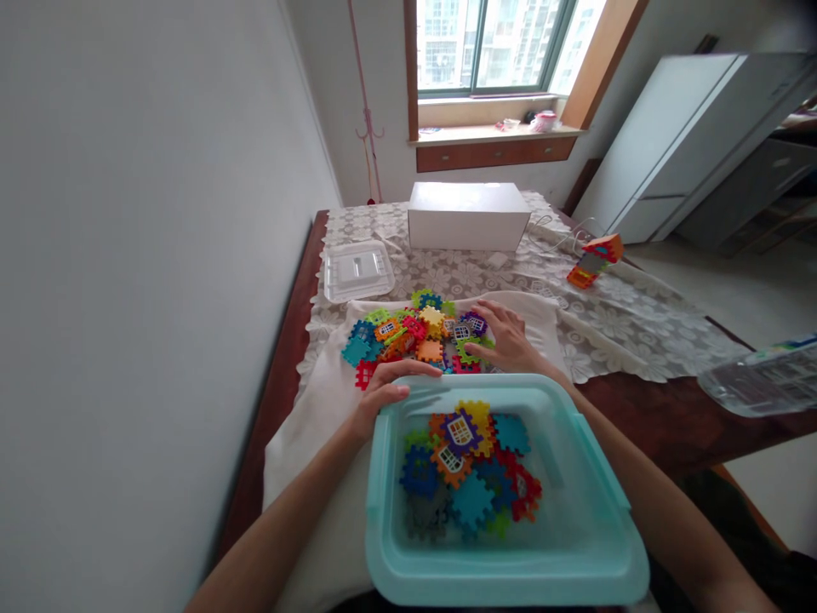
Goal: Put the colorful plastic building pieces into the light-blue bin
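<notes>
- Right hand (pixel 504 336), fingers spread, meets the colourful toothed plastic tiles (pixel 429 351) at their three o'clock.
- Left hand (pixel 381 392) grips the turquoise plastic tub (pixel 511 587) at eleven.
- Gathering calls for curled fingers.

Daylight from 1 bright window (pixel 488 42), its panes washed out; room dimmer; right edge stretched; upper-right corner blurred.

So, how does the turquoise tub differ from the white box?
The turquoise tub has rounded corners; the white box has sharp ones. The tub is open-topped, with colourful toothed pieces showing inside, while the box's flat top looks closed. The tub is close to you, the left hand at its far corner; the box sits untouched towards the window. Both are roughly rectangular.
</notes>
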Demonstrator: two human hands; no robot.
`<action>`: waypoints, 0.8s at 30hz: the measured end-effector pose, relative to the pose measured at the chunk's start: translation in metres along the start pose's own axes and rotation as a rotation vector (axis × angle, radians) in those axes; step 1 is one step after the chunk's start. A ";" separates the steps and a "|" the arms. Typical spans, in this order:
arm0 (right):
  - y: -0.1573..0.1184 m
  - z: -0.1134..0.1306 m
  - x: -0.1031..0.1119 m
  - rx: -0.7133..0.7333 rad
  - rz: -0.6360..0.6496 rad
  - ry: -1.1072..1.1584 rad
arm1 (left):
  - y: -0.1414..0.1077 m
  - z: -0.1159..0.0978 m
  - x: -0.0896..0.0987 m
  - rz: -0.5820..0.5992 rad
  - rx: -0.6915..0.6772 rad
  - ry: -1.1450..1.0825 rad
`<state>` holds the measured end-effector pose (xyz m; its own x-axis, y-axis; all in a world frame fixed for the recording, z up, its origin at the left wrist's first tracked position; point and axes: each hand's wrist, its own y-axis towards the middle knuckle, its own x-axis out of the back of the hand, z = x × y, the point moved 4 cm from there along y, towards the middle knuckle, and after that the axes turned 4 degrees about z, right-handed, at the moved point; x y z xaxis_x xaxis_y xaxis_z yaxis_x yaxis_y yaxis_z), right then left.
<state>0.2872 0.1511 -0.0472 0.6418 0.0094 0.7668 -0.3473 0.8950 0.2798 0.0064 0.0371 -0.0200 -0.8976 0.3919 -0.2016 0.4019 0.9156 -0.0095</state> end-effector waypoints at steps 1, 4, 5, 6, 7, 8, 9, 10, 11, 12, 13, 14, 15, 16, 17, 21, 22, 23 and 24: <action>-0.001 -0.003 -0.006 -0.013 0.057 -0.064 | 0.000 -0.001 -0.001 -0.006 0.001 -0.006; -0.001 -0.010 -0.013 -0.042 0.107 -0.066 | -0.001 -0.003 -0.002 -0.014 -0.005 -0.024; 0.000 -0.011 -0.011 -0.041 0.073 -0.025 | -0.001 -0.003 -0.003 -0.007 -0.003 -0.024; 0.001 -0.010 -0.009 -0.035 0.027 0.028 | -0.001 -0.003 -0.003 0.001 -0.002 -0.019; 0.002 -0.009 -0.006 -0.027 -0.022 0.091 | -0.001 -0.002 -0.003 0.006 0.001 -0.012; 0.003 -0.008 -0.003 -0.026 -0.064 0.158 | -0.001 -0.001 -0.002 0.007 0.004 -0.003; 0.003 -0.007 0.000 -0.038 -0.099 0.228 | -0.001 0.000 -0.001 0.006 0.008 0.004; 0.004 -0.006 0.003 -0.063 -0.124 0.302 | -0.001 0.001 0.000 0.004 0.010 0.009; 0.004 -0.005 0.005 -0.100 -0.144 0.382 | -0.002 0.003 0.001 0.005 0.012 0.012; 0.004 -0.004 0.008 -0.143 -0.159 0.473 | -0.001 0.003 0.002 0.010 0.014 0.012; 0.004 -0.002 0.010 -0.181 -0.168 0.580 | -0.001 0.004 0.002 0.015 0.013 0.011; 0.003 0.000 0.014 -0.208 -0.168 0.699 | -0.001 0.004 0.001 0.020 0.011 0.006; 0.002 0.004 0.017 -0.217 -0.154 0.828 | -0.001 0.003 0.001 0.022 0.007 -0.001; 0.000 0.009 0.021 -0.212 -0.125 0.951 | -0.001 0.002 0.000 0.023 0.002 -0.009; -0.002 0.014 0.026 -0.197 -0.089 1.057 | -0.001 0.000 -0.001 0.019 -0.003 -0.016; -0.013 0.039 0.048 -0.018 0.125 1.238 | -0.002 -0.003 -0.003 -0.011 -0.005 -0.006; -0.015 0.044 0.053 0.044 0.188 1.220 | -0.002 -0.003 -0.003 -0.013 -0.002 -0.001; -0.018 0.049 0.056 0.103 0.265 1.176 | -0.002 -0.003 -0.003 -0.009 0.002 0.000; -0.019 0.053 0.058 0.149 0.331 1.121 | -0.002 -0.003 -0.003 -0.003 0.007 -0.004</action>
<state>0.2952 0.1107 0.0226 0.7222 0.6843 -0.1009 -0.6383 0.7155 0.2840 0.0082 0.0347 -0.0168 -0.8982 0.3886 -0.2054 0.4003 0.9162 -0.0170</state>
